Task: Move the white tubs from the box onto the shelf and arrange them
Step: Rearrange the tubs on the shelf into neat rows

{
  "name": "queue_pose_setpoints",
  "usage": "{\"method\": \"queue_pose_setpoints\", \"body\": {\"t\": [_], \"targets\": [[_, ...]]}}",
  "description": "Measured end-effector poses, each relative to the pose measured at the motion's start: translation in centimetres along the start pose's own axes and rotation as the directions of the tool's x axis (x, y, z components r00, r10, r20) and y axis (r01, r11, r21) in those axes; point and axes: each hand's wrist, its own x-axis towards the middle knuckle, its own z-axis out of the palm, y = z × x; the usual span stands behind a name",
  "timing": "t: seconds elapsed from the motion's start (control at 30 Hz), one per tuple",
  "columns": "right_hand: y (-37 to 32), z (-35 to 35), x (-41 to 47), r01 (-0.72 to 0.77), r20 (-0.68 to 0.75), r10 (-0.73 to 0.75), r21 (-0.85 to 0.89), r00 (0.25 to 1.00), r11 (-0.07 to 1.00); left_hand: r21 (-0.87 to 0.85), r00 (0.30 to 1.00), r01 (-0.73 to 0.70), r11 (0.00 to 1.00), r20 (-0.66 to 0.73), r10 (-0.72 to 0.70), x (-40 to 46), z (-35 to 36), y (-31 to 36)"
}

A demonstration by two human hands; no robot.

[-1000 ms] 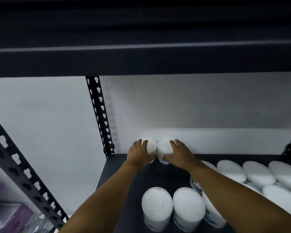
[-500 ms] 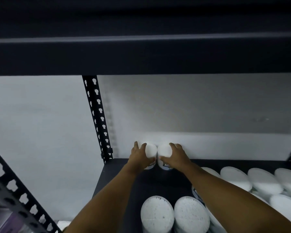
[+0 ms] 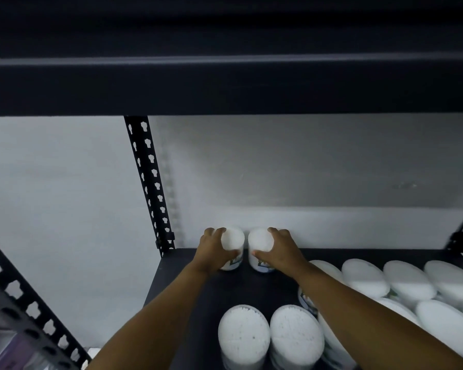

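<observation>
Hard to read: printed labels on the tubs are blurred, text illegible. Tubs along the right edge are cut off by the frame, and the right forearm covers part of one. Purple items at the bottom-left corner (image 3: pixel 8 353) are too blurred to identify. No box in view.

Landmark: rear-left upright post (image 3: pixel 150 182) of the black shelf (image 3: pixel 267 287). Just right of the post's foot, two white tubs stand upright at the back of the shelf, side by side with a thin gap between them. Left hand (image 3: pixel 211 252) has its grip wrapped round the left tub (image 3: pixel 232 237), fingers over the lid edge, thumb on the near side. Right hand (image 3: pixel 284 253) grips the right tub (image 3: pixel 259 240) the same way.

Further forward from the post, two more tubs (image 3: pixel 269 335) touch each other at the shelf's front edge, tops speckled. Right of those, a cluster of tubs (image 3: pixel 409 281) packed close, several leaning.

Upper shelf board (image 3: pixel 225 86) overhangs, dark. Grey-white wall (image 3: pixel 305 169) behind. Another slotted post (image 3: pixel 24 308) runs diagonally at lower left.
</observation>
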Motion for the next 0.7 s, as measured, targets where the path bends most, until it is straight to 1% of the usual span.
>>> {"method": "queue_pose_setpoints", "body": {"t": [0.1,0.2,0.37,0.53,0.7], "targets": [[0.1,-0.4,-1.4,0.011,0.002,-0.011,0.005,1.000,1.000,-0.015,0.999,-0.030,0.999,-0.021,0.029,-1.2,-0.2,-0.2],[-0.2,-0.8,-2.7,-0.003,0.009,0.003,-0.036,1.000,0.999,-0.021,0.999,-0.033,0.999,-0.037,0.032,-2.4,-0.4,-0.1],[-1.0,-1.4,-4.8,-0.038,0.030,0.040,-0.076,0.999,0.996,-0.039,0.999,-0.027,0.999,-0.019,0.026,-4.8,-0.1,-0.1],[-1.2,-1.6,-7.1,-0.020,0.036,0.023,-0.077,0.999,0.997,-0.072,1.000,-0.024,0.997,-0.014,0.023,-6.8,0.4,-0.2],[-1.7,-1.3,-8.9,-0.006,0.003,0.006,-0.089,1.000,0.996,-0.043,0.998,-0.050,0.998,-0.036,0.049,-8.5,0.5,-0.1]]}}
